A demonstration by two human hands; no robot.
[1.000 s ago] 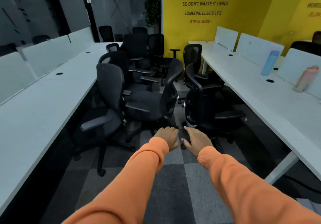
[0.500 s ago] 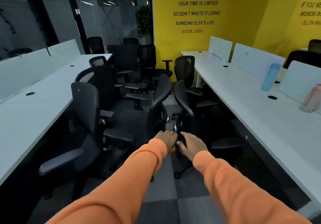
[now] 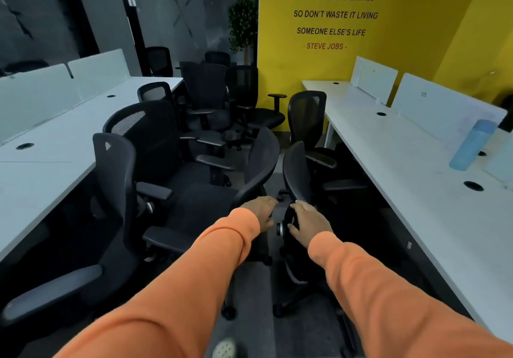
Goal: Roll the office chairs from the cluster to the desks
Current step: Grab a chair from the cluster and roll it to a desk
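Centre frame: right hand (image 3: 308,224) curls round the right chair (image 3: 295,168) at its backrest edge; left hand (image 3: 259,213) touches the left chair (image 3: 263,155) — whether it grips, I cannot tell.

Chair cluster (image 3: 205,135): in the aisle between two desks.
Left desk (image 3: 50,168): just left of the cluster.
Right desk (image 3: 416,185): right of the cluster.
Bottle (image 3: 472,146): on the right desk.
Plant (image 3: 243,24): behind the cluster.
Near left chair (image 3: 261,157): cluster's front edge, left hand (image 3: 259,211) at its back.
Near right chair (image 3: 295,171): just beside it, right hand (image 3: 308,224) gripping its back.
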